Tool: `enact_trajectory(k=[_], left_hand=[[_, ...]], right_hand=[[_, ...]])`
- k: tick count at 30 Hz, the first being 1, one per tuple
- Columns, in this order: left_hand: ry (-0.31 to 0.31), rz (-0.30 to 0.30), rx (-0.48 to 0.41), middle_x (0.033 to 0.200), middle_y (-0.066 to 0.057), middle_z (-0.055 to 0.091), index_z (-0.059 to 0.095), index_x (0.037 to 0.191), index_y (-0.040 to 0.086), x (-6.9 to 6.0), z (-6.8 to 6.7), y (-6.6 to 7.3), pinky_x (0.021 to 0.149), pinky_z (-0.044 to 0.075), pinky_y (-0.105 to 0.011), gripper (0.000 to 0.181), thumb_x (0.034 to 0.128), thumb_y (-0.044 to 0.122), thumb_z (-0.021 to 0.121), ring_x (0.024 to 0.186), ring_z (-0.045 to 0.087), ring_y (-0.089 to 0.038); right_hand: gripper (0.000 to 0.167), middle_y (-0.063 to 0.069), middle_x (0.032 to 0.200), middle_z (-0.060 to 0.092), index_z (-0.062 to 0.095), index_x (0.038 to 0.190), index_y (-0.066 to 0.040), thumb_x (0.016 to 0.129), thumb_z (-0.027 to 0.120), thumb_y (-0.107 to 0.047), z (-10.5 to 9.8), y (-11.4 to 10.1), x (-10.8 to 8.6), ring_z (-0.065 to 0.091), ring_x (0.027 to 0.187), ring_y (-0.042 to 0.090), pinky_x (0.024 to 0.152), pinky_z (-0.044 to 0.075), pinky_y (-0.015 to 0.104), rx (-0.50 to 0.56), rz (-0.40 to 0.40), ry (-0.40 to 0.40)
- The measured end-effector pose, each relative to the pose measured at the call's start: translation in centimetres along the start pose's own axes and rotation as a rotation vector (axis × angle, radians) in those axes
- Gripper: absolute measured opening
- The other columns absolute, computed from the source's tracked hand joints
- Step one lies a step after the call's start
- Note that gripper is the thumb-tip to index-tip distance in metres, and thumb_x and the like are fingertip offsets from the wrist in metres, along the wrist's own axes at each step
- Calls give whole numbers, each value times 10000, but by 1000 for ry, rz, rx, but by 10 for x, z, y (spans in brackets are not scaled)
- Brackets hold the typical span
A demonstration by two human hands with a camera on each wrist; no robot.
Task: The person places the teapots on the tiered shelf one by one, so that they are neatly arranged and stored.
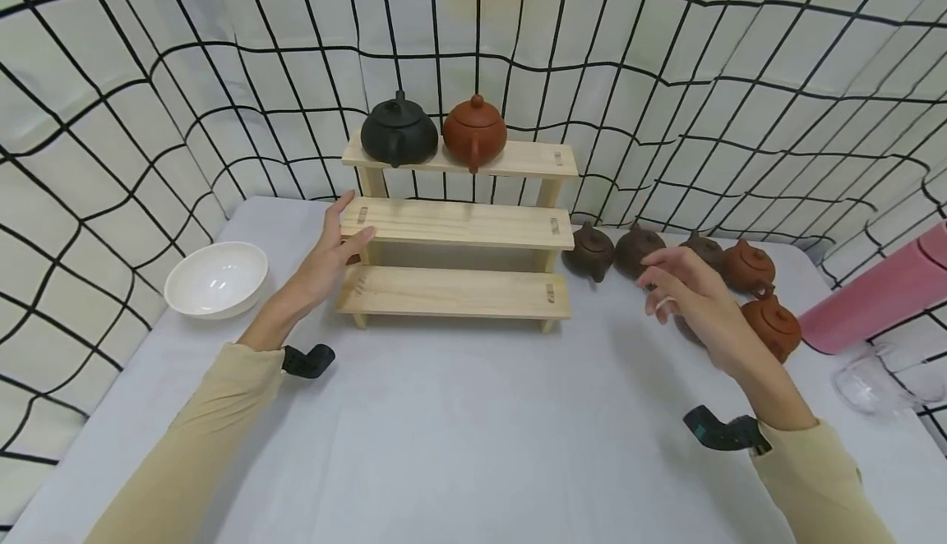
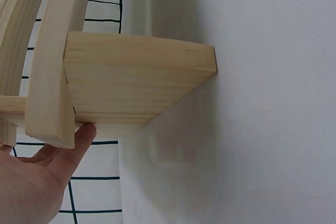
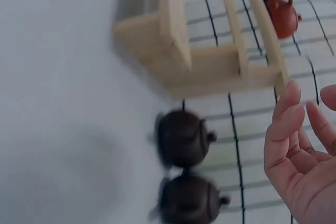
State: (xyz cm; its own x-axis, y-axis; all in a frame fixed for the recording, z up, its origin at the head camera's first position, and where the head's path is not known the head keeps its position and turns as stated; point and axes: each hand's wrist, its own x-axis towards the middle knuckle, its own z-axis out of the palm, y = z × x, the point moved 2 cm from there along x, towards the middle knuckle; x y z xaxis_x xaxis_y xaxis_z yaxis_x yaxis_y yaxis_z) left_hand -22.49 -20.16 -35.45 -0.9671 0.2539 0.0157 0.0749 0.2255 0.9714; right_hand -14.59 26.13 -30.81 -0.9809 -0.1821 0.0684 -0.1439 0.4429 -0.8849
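Note:
A three-tier wooden display stand (image 1: 459,223) stands on the cloth. My left hand (image 1: 325,260) holds the left end of its middle tier, thumb by the front corner and fingers toward the back; in the left wrist view that hand (image 2: 39,182) touches the wood. On the top tier sit a black teapot (image 1: 399,131) and a reddish-orange teapot (image 1: 475,131). My right hand (image 1: 691,301), fingers loosely bent and holding nothing, hovers over several small teapots right of the stand. Nearest it are dark brown teapots (image 1: 639,250) and an orange teapot (image 1: 772,326). Another is mostly hidden beneath the hand.
A white bowl (image 1: 217,279) lies left of the stand. On the right are a pink cylinder (image 1: 876,289) and a clear glass vessel (image 1: 888,378). Black wire mesh (image 1: 592,59) before white fabric encloses the back and sides of the white-clothed table (image 1: 473,429).

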Motion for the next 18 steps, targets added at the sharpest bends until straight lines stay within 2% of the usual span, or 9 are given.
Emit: enact_trajectory(k=[3, 5, 10, 14, 18], left_hand=[[-6, -1, 6, 1722, -184, -98, -186, 1652, 178, 0, 0, 0, 1231, 203, -609, 807, 1130, 307, 416, 1561, 139, -409], [-10, -2, 13, 1722, -183, -103, -190, 1651, 177, 0, 0, 1, 1231, 205, -608, 806, 1132, 305, 414, 1562, 139, -409], [-6, -4, 19, 1726, -171, -116, -190, 1652, 183, 1, -1, 2, 1230, 193, -622, 808, 1128, 298, 414, 1570, 108, -408], [5, -7, 12, 1728, -166, -118, -179, 1655, 178, 1, -1, 2, 1234, 188, -617, 811, 1125, 282, 426, 1573, 95, -400], [8, -13, 0, 1731, -154, -116, -177, 1657, 183, 2, 0, 1, 1237, 194, -603, 813, 1124, 276, 430, 1573, 103, -391]], right_hand=[[208, -70, 1030, 684, 538, 1301, -132, 1119, 513, -230, -22, 26, -18, 640, 775, 144, 666, 542, 232, 39, 27, 34], [170, -69, 1023, 680, 553, 1275, -160, 1115, 520, -209, -36, 44, -30, 625, 763, 138, 654, 525, 221, 89, 49, 61], [124, -38, 975, 648, 565, 1212, -130, 1108, 532, -189, -64, 82, -55, 589, 714, 116, 609, 484, 230, 188, 123, 156], [79, -32, 910, 639, 578, 1163, -145, 1107, 524, -156, -75, 101, -72, 587, 674, 119, 583, 491, 230, 242, 158, 198], [121, -30, 882, 666, 625, 1131, -177, 1104, 523, -118, -76, 113, -83, 630, 684, 120, 617, 545, 220, 297, 181, 200]])
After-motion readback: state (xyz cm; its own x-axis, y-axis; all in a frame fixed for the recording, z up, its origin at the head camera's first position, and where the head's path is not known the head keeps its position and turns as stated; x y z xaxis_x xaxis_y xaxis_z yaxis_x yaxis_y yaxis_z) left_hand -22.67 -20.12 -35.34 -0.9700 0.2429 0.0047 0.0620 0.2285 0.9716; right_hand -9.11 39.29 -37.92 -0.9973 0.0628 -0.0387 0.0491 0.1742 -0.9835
